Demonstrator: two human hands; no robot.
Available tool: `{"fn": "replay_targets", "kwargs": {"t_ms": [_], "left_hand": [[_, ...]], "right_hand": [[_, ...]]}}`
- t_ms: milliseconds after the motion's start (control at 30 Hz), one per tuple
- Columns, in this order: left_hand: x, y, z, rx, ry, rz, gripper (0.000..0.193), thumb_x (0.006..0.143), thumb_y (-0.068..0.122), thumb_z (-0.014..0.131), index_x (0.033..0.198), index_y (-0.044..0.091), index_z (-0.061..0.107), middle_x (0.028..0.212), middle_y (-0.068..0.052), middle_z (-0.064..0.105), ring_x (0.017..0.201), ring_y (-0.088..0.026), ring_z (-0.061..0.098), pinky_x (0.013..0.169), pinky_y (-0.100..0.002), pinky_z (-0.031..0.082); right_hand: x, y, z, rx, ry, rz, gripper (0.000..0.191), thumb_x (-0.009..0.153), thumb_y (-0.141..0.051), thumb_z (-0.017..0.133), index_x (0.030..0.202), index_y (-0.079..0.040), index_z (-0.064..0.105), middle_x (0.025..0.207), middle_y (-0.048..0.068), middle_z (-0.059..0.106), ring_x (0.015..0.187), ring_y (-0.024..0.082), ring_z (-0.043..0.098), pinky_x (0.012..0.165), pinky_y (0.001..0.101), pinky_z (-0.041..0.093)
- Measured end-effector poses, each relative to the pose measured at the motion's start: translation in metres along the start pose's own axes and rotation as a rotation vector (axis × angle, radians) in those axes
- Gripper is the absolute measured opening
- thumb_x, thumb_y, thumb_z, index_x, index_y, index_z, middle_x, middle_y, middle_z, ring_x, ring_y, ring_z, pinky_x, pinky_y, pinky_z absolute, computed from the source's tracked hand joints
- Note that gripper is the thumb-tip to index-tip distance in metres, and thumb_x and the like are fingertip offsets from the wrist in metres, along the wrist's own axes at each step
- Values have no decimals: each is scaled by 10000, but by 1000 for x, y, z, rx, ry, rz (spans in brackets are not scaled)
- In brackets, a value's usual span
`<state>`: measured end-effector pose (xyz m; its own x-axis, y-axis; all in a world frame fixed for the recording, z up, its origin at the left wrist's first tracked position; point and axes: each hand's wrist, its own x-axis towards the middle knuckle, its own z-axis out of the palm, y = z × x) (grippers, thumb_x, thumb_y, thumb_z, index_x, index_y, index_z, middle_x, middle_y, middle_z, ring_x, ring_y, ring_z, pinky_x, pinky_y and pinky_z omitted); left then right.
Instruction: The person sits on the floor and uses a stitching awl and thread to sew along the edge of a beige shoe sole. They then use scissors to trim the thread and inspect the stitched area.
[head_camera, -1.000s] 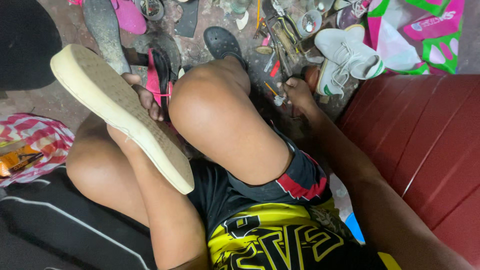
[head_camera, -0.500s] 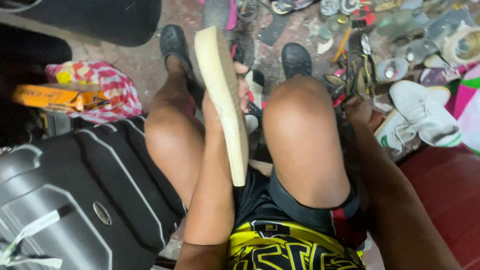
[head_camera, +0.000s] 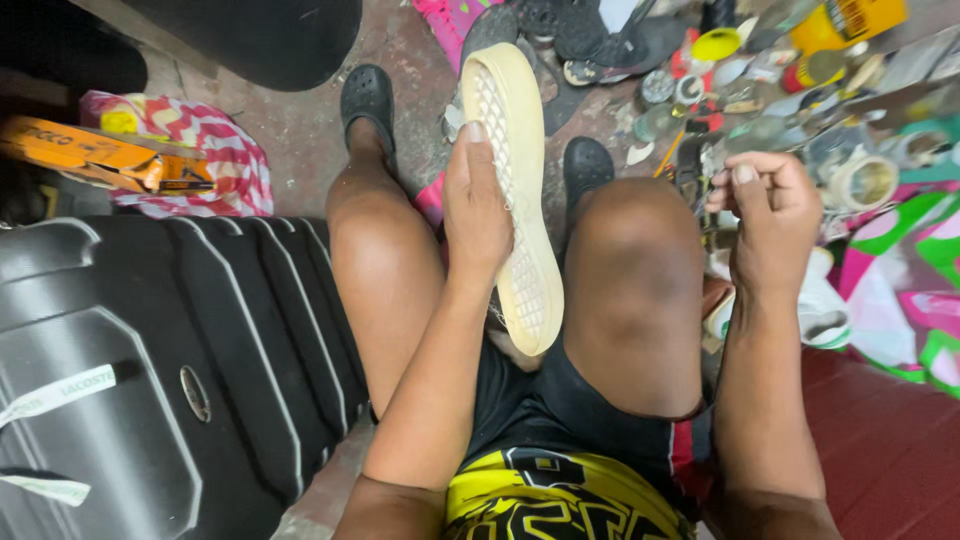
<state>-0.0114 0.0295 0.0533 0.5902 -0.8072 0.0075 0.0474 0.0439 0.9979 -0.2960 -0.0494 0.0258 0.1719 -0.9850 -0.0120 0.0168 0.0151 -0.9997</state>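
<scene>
Two hands: left hand grips cream shoe sole; right hand loosely curled, contents unclear.

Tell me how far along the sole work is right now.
Done: the cream shoe sole is detached from any shoe and turned tread-up. In hand: the left hand grips it between the knees, while the right hand is raised with fingertips pinched on something too small to see. Left: no shoe upper is joined to the sole; white sneakers lie on the floor.

Stained concrete floor — cluttered (tins, scraps); black hard suitcase left, red surface right.
</scene>
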Motion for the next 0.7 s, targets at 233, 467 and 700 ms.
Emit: {"fn": "replay_targets", "kwargs": {"t_ms": [233, 467, 700], "left_hand": [[-10, 40, -28, 201, 50, 20, 372, 1133, 336, 353, 1061, 27, 547, 886, -189, 647, 789, -304, 630, 758, -421, 490], [-11, 44, -43, 157, 105, 124, 333, 1111, 337, 416, 1154, 48, 576, 959, -201, 705, 884, -360, 711, 757, -461, 515], [-7, 40, -50, 153, 81, 112, 341, 1109, 360, 423, 1134, 61, 585, 957, -206, 703, 910, -419, 692, 748, -493, 501]], "right_hand": [[-51, -136, 120, -370, -325, -247, 142, 958, 45, 708, 1094, 25, 672, 1026, 73, 657, 865, 112, 643, 764, 235, 529], [-54, -132, 189, -646, -330, -310, 108, 920, -3, 763, 981, 7, 674, 953, 43, 659, 811, 84, 674, 713, 214, 535], [-51, -96, 181, 71, -374, -27, 120, 1037, -69, 683, 1061, -14, 579, 1090, 91, 619, 826, 128, 619, 706, 260, 532]]}}
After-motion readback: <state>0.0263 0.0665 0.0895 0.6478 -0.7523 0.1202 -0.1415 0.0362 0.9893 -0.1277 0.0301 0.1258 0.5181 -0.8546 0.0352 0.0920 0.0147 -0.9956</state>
